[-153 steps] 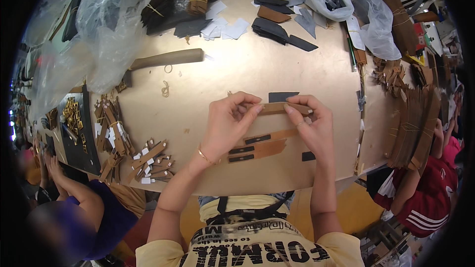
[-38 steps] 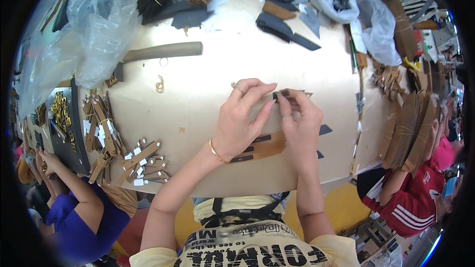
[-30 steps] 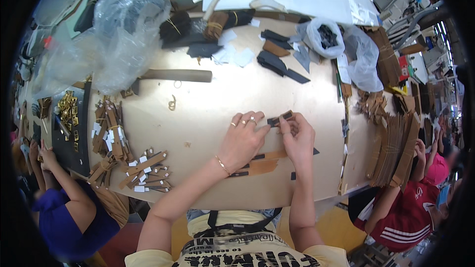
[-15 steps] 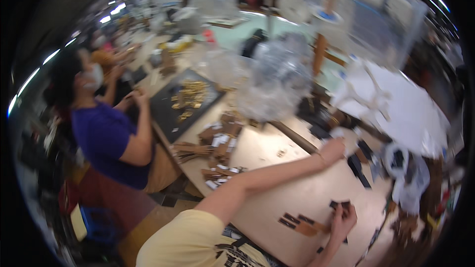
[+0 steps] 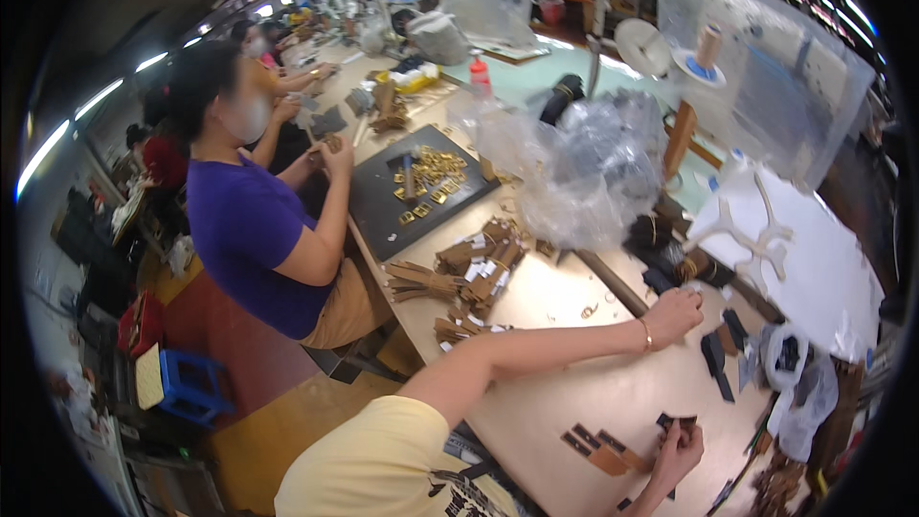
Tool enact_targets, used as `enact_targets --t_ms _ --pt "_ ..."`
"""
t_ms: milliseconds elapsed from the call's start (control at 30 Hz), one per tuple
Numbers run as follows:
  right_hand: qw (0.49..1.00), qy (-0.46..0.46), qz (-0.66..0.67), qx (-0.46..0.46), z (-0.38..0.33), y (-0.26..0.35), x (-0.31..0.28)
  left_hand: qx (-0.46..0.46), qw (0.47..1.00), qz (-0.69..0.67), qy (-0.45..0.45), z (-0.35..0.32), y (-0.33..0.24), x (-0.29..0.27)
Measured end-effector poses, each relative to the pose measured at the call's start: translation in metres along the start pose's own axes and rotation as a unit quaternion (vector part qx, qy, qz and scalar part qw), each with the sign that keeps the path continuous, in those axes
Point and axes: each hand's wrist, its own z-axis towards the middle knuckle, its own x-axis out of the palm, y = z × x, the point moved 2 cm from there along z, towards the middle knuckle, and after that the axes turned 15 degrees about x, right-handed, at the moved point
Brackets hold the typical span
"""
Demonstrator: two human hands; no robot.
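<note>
My left hand (image 5: 674,317), with a bracelet at its wrist, reaches across the pale table to the end of a long brown bar (image 5: 613,284). Its fingers are curled together, and what they hold, if anything, is hidden. Near the front edge my right hand (image 5: 681,456) pinches a small dark strip (image 5: 678,420). Just left of it lie several brown strips with dark ends (image 5: 600,451), side by side on the table. To the right of my left hand rest black strap pieces (image 5: 714,362).
A co-worker in purple (image 5: 254,215) sits at the left by a dark tray (image 5: 376,239) of gold metal pieces. Brown strips with white tags (image 5: 486,263) lie piled nearer. Crumpled clear plastic (image 5: 598,172) and a white sheet (image 5: 823,278) are beyond; a plastic bag (image 5: 804,407) lies right.
The view has turned, moving the scene rightward, and is sharper now. Both my hands stay near the same spots on the table; the right still holds the dark strip.
</note>
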Motion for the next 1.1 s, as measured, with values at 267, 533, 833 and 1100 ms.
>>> enact_targets --t_ms 267,533,833,1100 --pt "1.000 -0.023 -0.005 -0.016 -0.008 0.006 -0.001 0.189 0.949 -0.238 0.080 -0.078 -0.074 -0.013" --pt "0.996 -0.050 -0.030 0.068 -0.015 0.031 0.003 0.215 0.943 -0.238 0.089 -0.076 -0.086 -0.014" --pt "0.999 -0.038 -0.001 0.038 -0.018 0.028 0.007 0.209 0.937 -0.232 0.158 -0.065 -0.089 -0.015" --pt "0.928 -0.013 -0.343 -0.142 -0.050 0.030 0.018 0.087 0.939 -0.310 0.121 -0.070 -0.073 -0.032"
